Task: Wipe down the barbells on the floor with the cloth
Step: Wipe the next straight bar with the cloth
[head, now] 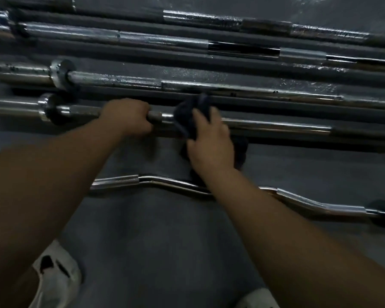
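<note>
Setting: gym or weight room. At least 4 straight barbells (pixel 231 87) lay in parallel rows on a dark grey floor (pixel 156 241); they were chrome steel with knurled grip sections, and 2 showed a round collar (pixel 59 72) ahead of a thicker loading sleeve (pixel 18 74). 1 chrome curl bar (pixel 171 184) with a wavy, cambered shaft lay nearest the camera, apart from the straight rows.
</note>
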Action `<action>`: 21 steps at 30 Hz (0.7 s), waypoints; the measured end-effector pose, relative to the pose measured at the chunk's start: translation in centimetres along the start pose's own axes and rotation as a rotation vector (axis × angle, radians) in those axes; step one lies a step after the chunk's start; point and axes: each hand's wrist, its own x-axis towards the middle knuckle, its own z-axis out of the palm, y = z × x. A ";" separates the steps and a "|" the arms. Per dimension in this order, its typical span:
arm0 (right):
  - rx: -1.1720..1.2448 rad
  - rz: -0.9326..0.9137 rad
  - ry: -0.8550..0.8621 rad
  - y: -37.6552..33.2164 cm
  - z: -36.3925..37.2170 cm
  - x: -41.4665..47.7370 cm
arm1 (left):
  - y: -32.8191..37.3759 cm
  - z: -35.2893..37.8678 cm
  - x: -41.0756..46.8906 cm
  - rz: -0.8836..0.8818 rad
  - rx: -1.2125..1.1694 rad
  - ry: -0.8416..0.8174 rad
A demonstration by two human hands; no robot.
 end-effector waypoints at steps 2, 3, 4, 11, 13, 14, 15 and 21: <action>-0.069 -0.138 -0.123 -0.3 -0.2 0.4 | -1.1 -0.4 -0.1 0.076 0.006 -0.057; -0.092 -0.157 -0.111 1.0 -0.7 0.8 | -1.5 -0.1 -0.5 0.124 0.040 0.006; -0.103 -0.127 -0.064 2.9 -1.2 0.9 | -1.8 0.6 -1.1 0.158 0.075 0.108; -0.090 -0.080 -0.035 -0.9 2.1 -1.2 | -2.0 -0.2 -0.9 0.140 -0.001 -0.057; -0.147 -0.271 -0.128 -2.8 2.4 -0.4 | -2.3 -2.1 0.3 0.187 -0.097 -0.270; -0.171 -0.279 -0.127 -2.5 2.2 0.1 | -2.5 -2.4 0.6 0.231 -0.069 -0.288; -0.172 -0.227 -0.105 -1.6 1.8 0.4 | -3.0 -2.5 0.4 0.292 0.007 -0.260; 0.102 0.308 0.269 -2.5 3.4 -0.2 | -13.6 0.4 -2.7 0.728 0.502 0.221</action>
